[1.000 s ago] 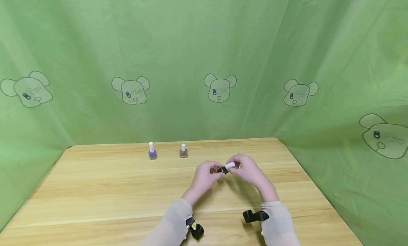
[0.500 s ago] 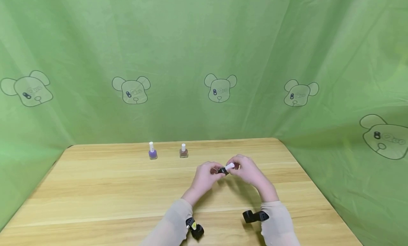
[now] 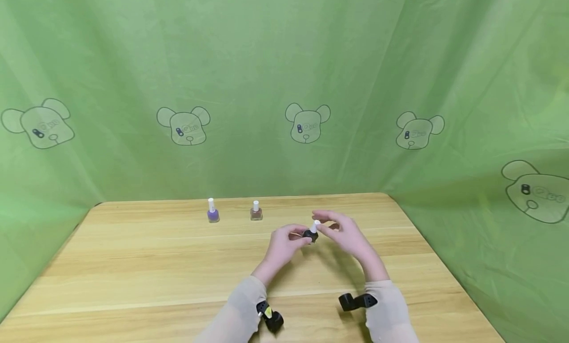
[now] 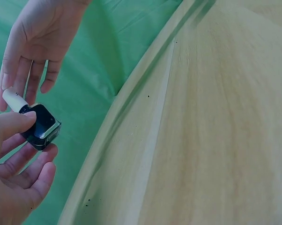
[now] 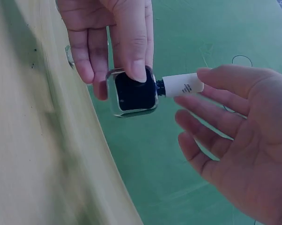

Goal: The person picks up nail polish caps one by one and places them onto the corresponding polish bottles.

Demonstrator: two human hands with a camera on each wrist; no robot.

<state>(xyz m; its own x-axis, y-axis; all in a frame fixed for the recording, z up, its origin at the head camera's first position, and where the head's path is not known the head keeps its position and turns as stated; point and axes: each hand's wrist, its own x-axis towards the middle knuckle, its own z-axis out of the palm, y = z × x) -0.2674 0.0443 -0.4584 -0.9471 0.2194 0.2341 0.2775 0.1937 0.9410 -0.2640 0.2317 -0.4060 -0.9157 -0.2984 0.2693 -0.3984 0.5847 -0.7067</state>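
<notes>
In the head view my left hand (image 3: 282, 244) holds a dark nail polish bottle (image 3: 310, 235) above the table. The left wrist view has its thumb on the flat face of the bottle (image 4: 41, 126) and fingers underneath. My right hand (image 3: 348, 236) is at the bottle's white cap (image 3: 314, 226). Its thumb touches the end of the cap (image 5: 183, 85), while the fingers are spread and fairly straight around it. A dark band shows between cap and glass in the right wrist view. The cap leans slightly right.
A purple nail polish bottle (image 3: 213, 215) and a brown nail polish bottle (image 3: 256, 213) stand upright near the far edge of the wooden table (image 3: 155, 269). A green curtain (image 3: 249, 61) with printed bear faces surrounds the back and sides.
The held bottle has turned from lying slanted to nearly upright. My right hand's fingers have loosened from around the cap and spread. The two standing bottles stay put.
</notes>
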